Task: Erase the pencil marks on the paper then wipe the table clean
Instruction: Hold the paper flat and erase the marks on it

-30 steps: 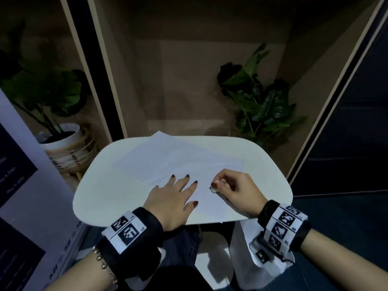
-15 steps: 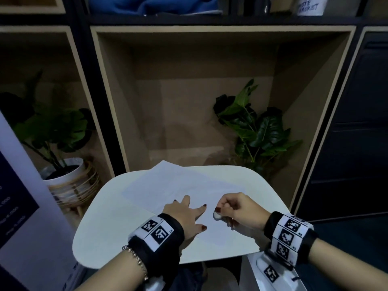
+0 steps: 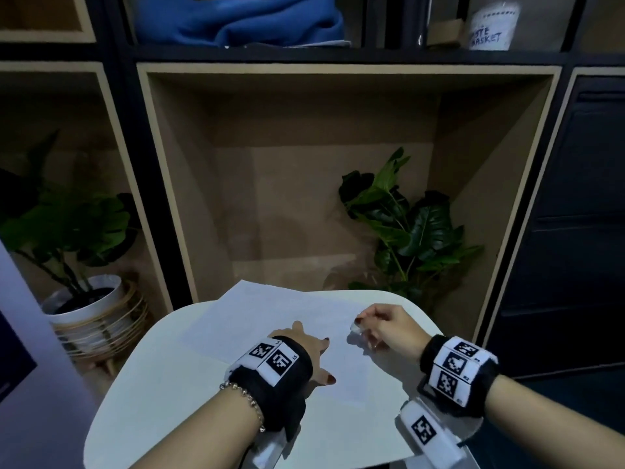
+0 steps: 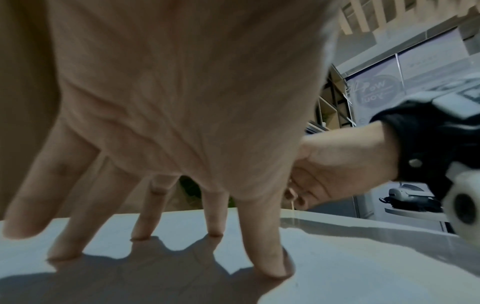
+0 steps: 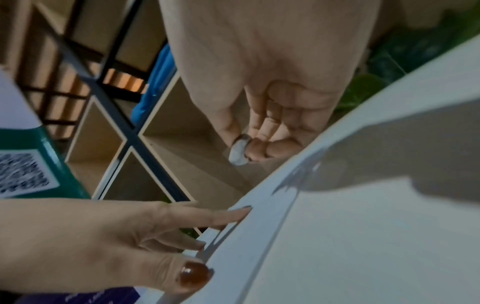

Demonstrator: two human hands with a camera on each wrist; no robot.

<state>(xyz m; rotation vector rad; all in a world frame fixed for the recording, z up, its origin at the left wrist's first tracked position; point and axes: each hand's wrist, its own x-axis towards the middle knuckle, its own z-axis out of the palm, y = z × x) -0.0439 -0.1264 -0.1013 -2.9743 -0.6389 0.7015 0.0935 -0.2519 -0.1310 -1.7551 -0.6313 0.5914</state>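
Since a second ago the eraser [image 3: 357, 327] has come up off the paper [image 3: 257, 319], and the head view has tilted up to show more shelving. At lower left of centre, the left hand [image 3: 304, 346] lies flat, fingers spread, pressing the paper onto the desk [image 3: 162, 394]. Right of it, the right hand [image 3: 389, 328] pinches the eraser just above the sheet, so the next stroke goes down and leftward. Pencil marks are too faint to see.

The place looked like a shop or office lounge: a small white tabletop [image 3: 142, 384] stood before dark-framed cubby shelving [image 3: 338, 67] with potted plants [image 3: 409, 228], a folded blue cloth [image 3: 243, 18], and a lettered glass storefront window [image 4: 376, 90].
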